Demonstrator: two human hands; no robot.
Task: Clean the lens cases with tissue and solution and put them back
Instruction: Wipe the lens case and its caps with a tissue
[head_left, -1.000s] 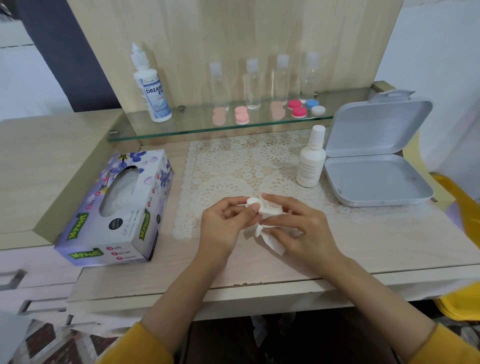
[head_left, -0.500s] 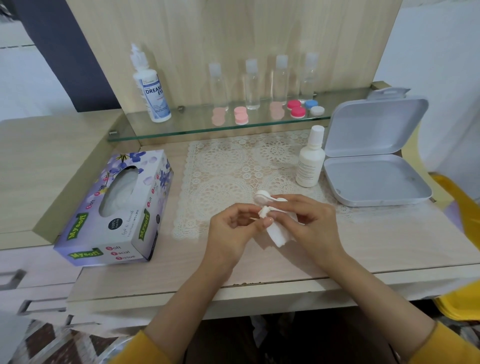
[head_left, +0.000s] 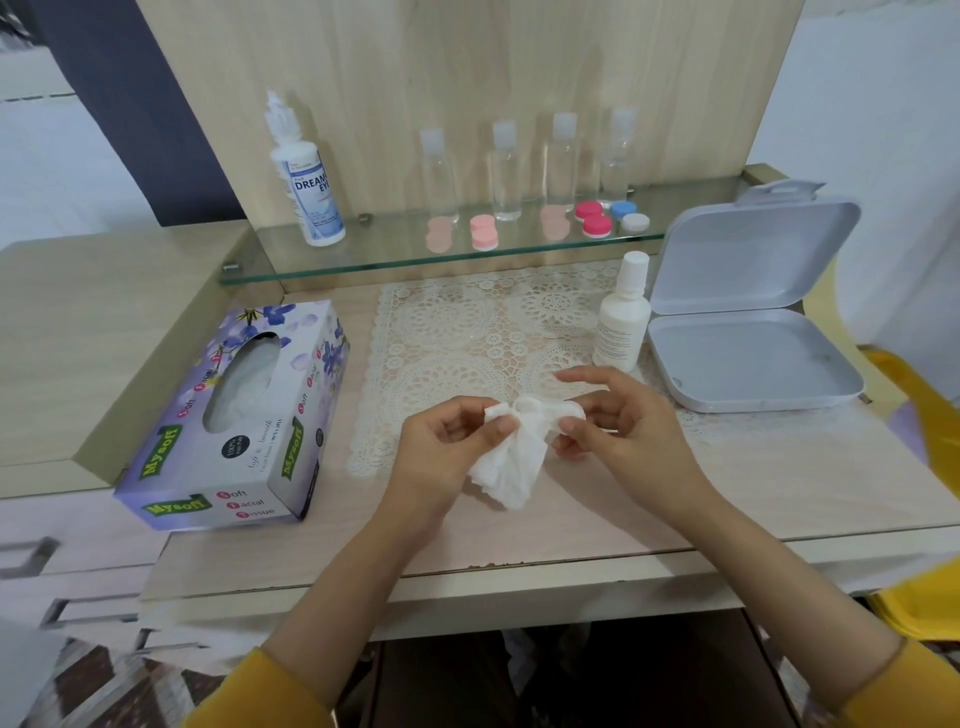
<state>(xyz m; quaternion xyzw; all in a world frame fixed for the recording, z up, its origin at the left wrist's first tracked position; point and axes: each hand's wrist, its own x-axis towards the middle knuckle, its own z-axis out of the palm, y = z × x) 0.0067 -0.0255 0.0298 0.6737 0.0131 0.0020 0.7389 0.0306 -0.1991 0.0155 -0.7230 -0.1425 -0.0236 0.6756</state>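
Tissue (head_left: 511, 462) (crumpled) now hangs lower.

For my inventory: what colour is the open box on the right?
Box: light grey; head view.

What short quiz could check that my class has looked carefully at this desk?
1. True or false: the grey box is closed.
2. The left hand pinches: A a tissue, B a bottle, C a drawer handle.
3. How many clear bottles stand on the glass shelf?
Key: 1 false; 2 A; 3 four.
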